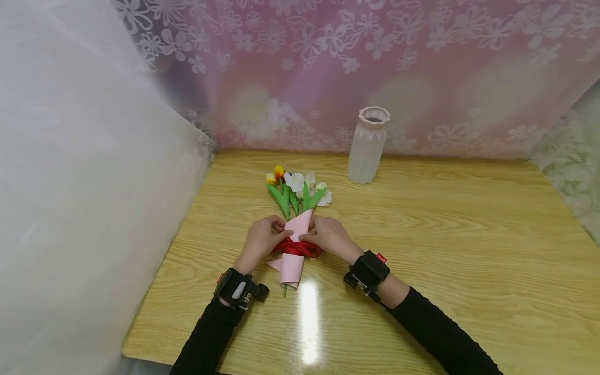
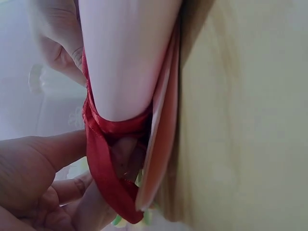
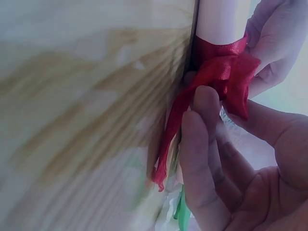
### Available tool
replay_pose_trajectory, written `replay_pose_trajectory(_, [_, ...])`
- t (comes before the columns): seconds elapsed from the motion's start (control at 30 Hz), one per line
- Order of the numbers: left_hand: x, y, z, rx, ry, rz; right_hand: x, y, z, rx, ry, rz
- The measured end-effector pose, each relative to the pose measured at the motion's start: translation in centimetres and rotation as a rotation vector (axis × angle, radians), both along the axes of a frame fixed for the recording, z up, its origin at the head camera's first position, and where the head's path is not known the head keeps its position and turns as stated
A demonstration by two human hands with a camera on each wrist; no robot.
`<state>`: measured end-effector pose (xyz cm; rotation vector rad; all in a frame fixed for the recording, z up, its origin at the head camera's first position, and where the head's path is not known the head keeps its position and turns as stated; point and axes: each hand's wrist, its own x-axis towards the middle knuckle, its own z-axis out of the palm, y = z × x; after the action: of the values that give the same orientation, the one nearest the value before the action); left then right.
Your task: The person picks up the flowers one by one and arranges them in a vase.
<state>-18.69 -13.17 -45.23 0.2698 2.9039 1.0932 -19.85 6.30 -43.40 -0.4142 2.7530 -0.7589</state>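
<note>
A bouquet of artificial flowers [image 1: 295, 182], white with some yellow and orange, lies on the table in a pink paper wrap [image 1: 292, 268]. Red satin ribbon [image 1: 294, 247] circles the wrap's middle, with loops at both sides. From the left, my left hand [image 1: 263, 238] pinches a ribbon loop; in the left wrist view a fingertip sits inside that loop [image 2: 102, 166]. On the other side my right hand [image 1: 330, 235] holds the bow between thumb and fingers. A loose ribbon tail [image 3: 169, 144] hangs beside those fingers in the right wrist view. The ribbon's underside is hidden.
A pale ribbed vase [image 1: 367, 151] stands upright at the back of the wooden table [image 1: 445, 250]. Behind it hangs a pink floral curtain [image 1: 319, 78]. White sheeting [image 1: 94, 156] borders the table's left edge. A green stem pokes from the wrap's lower end.
</note>
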Motion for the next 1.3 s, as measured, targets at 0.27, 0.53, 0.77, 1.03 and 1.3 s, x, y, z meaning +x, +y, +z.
replay_pose_trajectory(0.27, [0.2,1.7,-0.3,0.018,0.009,-0.036,0.8,2.0,-0.1,-0.004,0.003,0.001])
replay_pose_trajectory(0.53, [0.9,3.7,-0.3,0.019,0.029,-0.103,2.0,4.4,0.1,-0.013,-0.006,0.000])
replay_pose_trajectory(0.77, [1.5,5.8,-0.3,0.015,0.017,-0.146,3.1,6.7,0.1,-0.018,-0.011,-0.015])
replay_pose_trajectory(1.03, [2.3,8.3,-0.1,-0.024,0.021,-0.203,4.6,9.4,-0.2,-0.017,-0.016,-0.054])
replay_pose_trajectory(1.3, [2.8,10.7,-0.3,-0.028,0.010,-0.230,5.8,11.8,-0.1,-0.008,-0.018,-0.061])
